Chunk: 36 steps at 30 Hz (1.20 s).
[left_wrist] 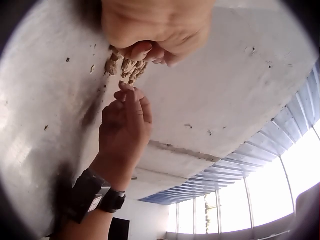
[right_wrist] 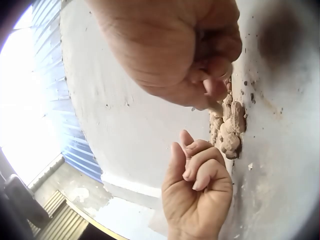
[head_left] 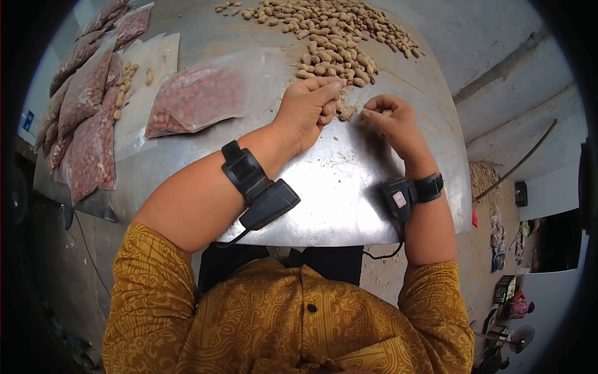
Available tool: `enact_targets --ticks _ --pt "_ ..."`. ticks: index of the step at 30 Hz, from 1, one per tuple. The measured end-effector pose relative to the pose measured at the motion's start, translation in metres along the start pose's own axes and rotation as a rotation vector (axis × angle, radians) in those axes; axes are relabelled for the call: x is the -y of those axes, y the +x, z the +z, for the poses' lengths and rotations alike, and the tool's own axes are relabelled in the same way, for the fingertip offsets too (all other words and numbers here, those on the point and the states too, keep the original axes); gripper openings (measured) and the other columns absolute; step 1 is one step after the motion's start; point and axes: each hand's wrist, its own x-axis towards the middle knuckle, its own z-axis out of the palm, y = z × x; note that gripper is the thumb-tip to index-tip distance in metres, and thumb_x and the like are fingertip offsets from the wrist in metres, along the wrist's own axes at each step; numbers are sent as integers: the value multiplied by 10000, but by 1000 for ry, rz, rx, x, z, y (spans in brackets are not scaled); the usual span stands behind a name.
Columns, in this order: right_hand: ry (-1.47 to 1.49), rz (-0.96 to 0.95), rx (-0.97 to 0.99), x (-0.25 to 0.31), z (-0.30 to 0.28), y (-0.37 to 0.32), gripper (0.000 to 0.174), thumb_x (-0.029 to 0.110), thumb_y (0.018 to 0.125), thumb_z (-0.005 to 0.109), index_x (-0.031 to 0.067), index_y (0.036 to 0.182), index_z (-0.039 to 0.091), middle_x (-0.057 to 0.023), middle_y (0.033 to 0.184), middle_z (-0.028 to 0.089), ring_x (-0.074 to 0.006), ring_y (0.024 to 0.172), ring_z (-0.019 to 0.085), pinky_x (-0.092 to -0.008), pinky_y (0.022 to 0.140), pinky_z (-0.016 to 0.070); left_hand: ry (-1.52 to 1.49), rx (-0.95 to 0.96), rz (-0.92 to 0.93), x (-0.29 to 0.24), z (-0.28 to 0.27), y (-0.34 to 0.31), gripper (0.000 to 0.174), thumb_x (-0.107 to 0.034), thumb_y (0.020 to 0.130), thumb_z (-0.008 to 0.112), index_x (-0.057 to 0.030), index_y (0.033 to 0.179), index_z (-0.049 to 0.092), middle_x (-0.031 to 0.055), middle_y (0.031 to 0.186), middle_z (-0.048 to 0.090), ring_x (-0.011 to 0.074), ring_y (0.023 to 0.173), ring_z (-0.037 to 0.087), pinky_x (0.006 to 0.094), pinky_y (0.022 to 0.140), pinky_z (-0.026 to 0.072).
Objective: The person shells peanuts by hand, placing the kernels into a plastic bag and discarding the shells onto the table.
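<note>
In the head view, my left hand [head_left: 306, 113] is beside the near end of a heap of unshelled peanuts [head_left: 333, 56]. Its fingers are curled with the thumb close to the index finger, and nothing shows between them in the right wrist view. To its right, my right hand [head_left: 398, 128] pinches a pale piece of peanut shell [head_left: 387, 113] between thumb and fingers, mostly hidden by them. Between the hands, broken peanut shells [right_wrist: 231, 127] lie in a small pile on the metal table [head_left: 336, 181].
A clear bag of red peanut kernels [head_left: 199, 96] lies left of my left hand. Farther left, several filled bags [head_left: 87, 100] are stacked beside a flat bag [head_left: 163, 59] with loose peanuts [head_left: 124, 84] on it. The table's front edge runs before my body.
</note>
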Motion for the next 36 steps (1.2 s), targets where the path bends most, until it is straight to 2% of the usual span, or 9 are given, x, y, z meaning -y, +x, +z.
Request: enact_targets --ticks 1,4,9,14,21,27,32,36 --pt "156 31 -15 3 -1 -1 126 84 752 655 13 839 599 -43 694 609 -80 530 499 -214 483 406 54 7 -4 1 1 -1 177 -120 854 593 -4 987 576 -11 701 474 47 543 394 164 437 278" --pt "547 -85 -35 2 3 -1 157 64 753 672 29 860 563 -18 691 578 -51 512 466 -178 450 368 201 24 2 3 8 -7 193 -109 840 607 1 998 597 2 706 534 38 539 399 164 437 280" --pt "505 -121 -34 2 16 -5 166 61 749 678 34 863 560 2 674 538 -54 526 481 -178 458 383 362 49 78 4 18 -12 257 -113 824 627 12 1048 607 51 786 615 31 539 422 164 450 306" --pt "521 -92 -75 8 23 -7 192 84 765 681 7 926 609 6 653 542 -52 521 483 -176 460 385 478 73 165 6 14 -11 240 -100 834 598 14 1045 615 49 814 621 45 622 501 160 512 366" --pt "292 -107 -182 13 31 -11 183 129 792 665 -11 908 644 -7 638 580 -43 512 481 -172 466 384 646 82 311 9 9 -8 240 -84 845 573 29 1052 614 49 882 635 84 749 564 202 674 460" --pt "-21 -202 -268 18 36 -17 158 132 805 641 -6 881 646 -36 668 621 -63 541 520 -203 503 421 780 60 318 3 12 -11 235 -77 842 577 48 1037 613 78 900 645 91 780 581 201 684 470" --pt "-248 -387 -355 21 40 -20 112 111 797 634 6 835 639 -87 679 631 -117 574 565 -239 545 450 739 48 283 2 14 -11 237 -79 825 583 60 1015 615 81 868 642 88 740 577 197 651 469" --pt "-301 -429 -384 22 42 -19 94 100 788 632 11 821 637 -92 676 627 -134 568 569 -241 544 449 646 49 279 3 15 -12 214 -72 814 584 66 975 612 72 831 632 81 709 565 194 622 459"
